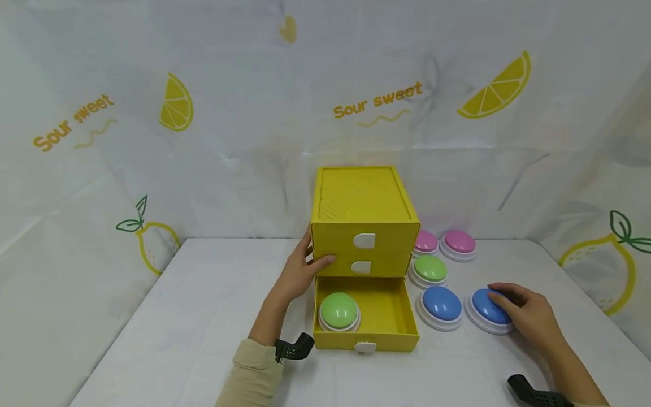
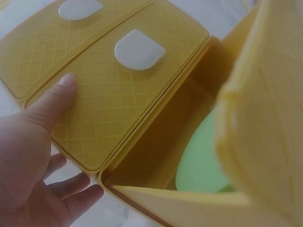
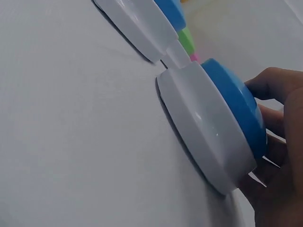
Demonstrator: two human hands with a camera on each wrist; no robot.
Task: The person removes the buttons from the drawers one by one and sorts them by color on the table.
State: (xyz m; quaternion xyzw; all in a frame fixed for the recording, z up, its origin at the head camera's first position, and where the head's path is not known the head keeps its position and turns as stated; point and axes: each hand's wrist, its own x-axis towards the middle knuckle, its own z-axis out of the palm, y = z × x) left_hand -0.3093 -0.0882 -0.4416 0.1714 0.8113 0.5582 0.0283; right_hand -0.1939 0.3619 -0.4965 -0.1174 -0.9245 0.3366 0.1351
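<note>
A yellow three-drawer box (image 1: 365, 195) stands on the table, its bottom drawer (image 1: 389, 342) pulled out. In that drawer's left part sits a green push button (image 1: 338, 310) on a white base. My left hand (image 1: 296, 271) lies at the box's left front corner: the thumb rests on the middle drawer's front (image 2: 94, 104), while the other fingers lie along the side. To the right, my right hand (image 1: 534, 314) grips a blue push button (image 3: 236, 101), with fingers over its dome and round the white base. The button's base is close over the table.
Left of the gripped button is another blue button (image 1: 441, 304). Behind it are a green button (image 1: 430, 269) and two pink ones, one (image 1: 459, 242) in full view and one (image 1: 425, 242) partly hidden by the box. A lemon-printed curtain (image 1: 244, 141) hangs behind the white table (image 1: 203, 333).
</note>
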